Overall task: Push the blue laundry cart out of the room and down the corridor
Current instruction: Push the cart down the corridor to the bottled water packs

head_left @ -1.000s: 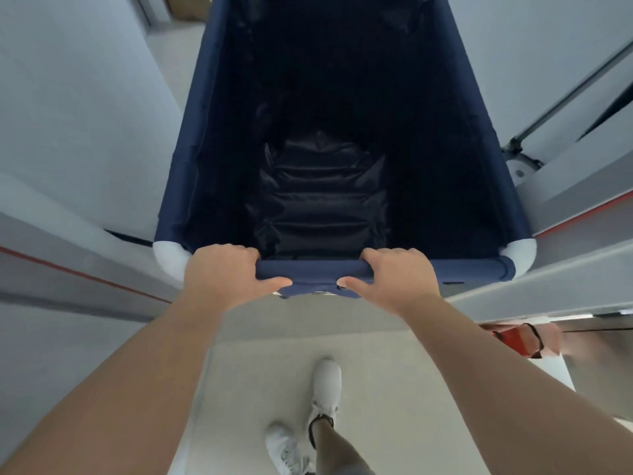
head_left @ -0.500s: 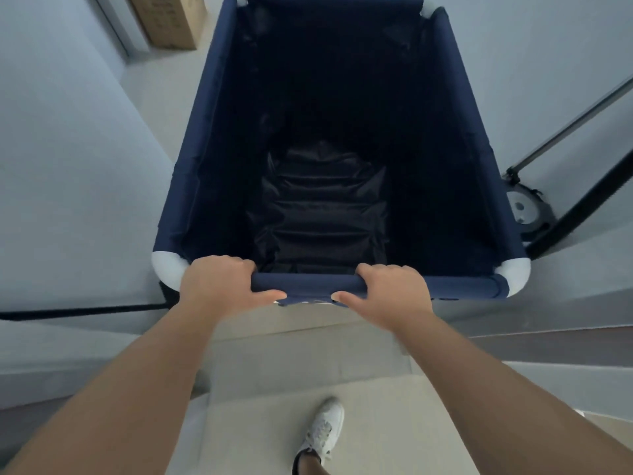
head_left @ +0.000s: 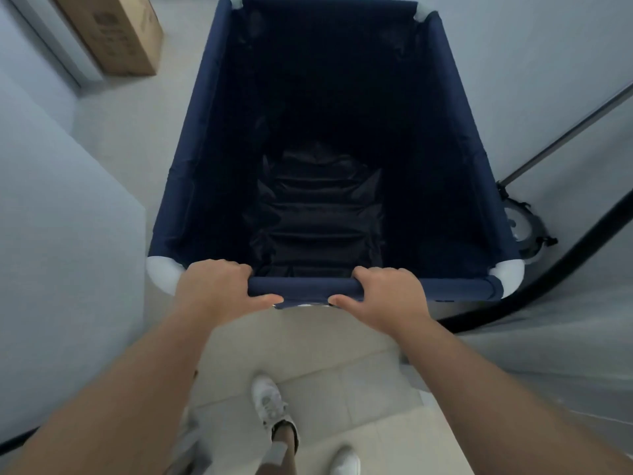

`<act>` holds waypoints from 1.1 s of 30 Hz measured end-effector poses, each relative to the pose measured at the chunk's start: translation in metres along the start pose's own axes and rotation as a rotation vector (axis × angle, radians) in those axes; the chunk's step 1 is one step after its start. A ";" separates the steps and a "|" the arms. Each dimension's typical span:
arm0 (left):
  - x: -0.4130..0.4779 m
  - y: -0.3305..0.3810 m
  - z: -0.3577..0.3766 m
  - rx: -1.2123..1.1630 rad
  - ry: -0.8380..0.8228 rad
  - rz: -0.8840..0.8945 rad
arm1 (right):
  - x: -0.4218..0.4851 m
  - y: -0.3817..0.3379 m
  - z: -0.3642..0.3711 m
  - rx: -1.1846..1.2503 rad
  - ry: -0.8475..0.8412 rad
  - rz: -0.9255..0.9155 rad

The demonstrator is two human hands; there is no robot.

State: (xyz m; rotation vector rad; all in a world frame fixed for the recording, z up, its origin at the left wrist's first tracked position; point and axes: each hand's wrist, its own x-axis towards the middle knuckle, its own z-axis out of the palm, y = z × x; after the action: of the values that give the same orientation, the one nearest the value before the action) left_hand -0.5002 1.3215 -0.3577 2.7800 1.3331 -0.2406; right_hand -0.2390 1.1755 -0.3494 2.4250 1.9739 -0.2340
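Observation:
The blue laundry cart [head_left: 191,142] fills the middle of the head view, a deep navy fabric bin with white corner joints. A black padded item [head_left: 318,214] lies at its bottom. My left hand [head_left: 215,289] grips the near padded rail on the left side. My right hand [head_left: 383,296] grips the same rail to the right of centre, thumbs under the bar. Both arms reach forward from the lower corners. My white shoes step on the tiled floor below the rail.
A pale wall [head_left: 61,234] runs close along the cart's left side. A cardboard box [head_left: 113,32] stands on the floor at the far left. On the right, a round wheeled base [head_left: 524,234] with black poles [head_left: 582,241] sits beside the cart against the right wall.
The cart and I have moved forward past the door frame. The cardboard box has come into view at the far left, and the wheeled base on the right is now beside the cart's near corner.

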 end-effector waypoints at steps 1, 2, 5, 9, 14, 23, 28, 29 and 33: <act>0.013 -0.005 -0.002 0.006 0.004 0.014 | 0.011 0.000 -0.001 -0.002 0.007 0.010; 0.026 -0.010 -0.005 0.009 0.008 0.027 | 0.022 0.001 -0.003 -0.001 0.014 0.022; 0.063 -0.024 -0.010 0.001 0.010 0.060 | 0.051 0.003 -0.006 0.005 0.019 0.058; 0.112 -0.041 -0.016 0.007 0.032 0.114 | 0.088 0.005 -0.010 0.009 0.018 0.108; 0.169 -0.056 -0.024 0.026 0.059 0.164 | 0.133 0.013 -0.017 0.011 0.024 0.142; 0.260 -0.067 -0.043 0.052 0.050 0.220 | 0.209 0.038 -0.027 0.005 0.034 0.166; 0.312 -0.067 -0.051 0.070 0.071 0.239 | 0.252 0.061 -0.036 -0.004 0.032 0.168; 0.322 -0.067 -0.053 0.072 0.077 0.241 | 0.261 0.065 -0.038 0.001 0.029 0.168; 0.360 -0.066 -0.056 0.074 0.096 0.242 | 0.294 0.083 -0.044 0.010 0.033 0.174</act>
State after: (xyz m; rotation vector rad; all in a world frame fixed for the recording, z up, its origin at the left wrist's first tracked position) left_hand -0.3233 1.6467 -0.3584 3.0135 1.0087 -0.1493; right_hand -0.0960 1.4485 -0.3485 2.6035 1.7634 -0.2038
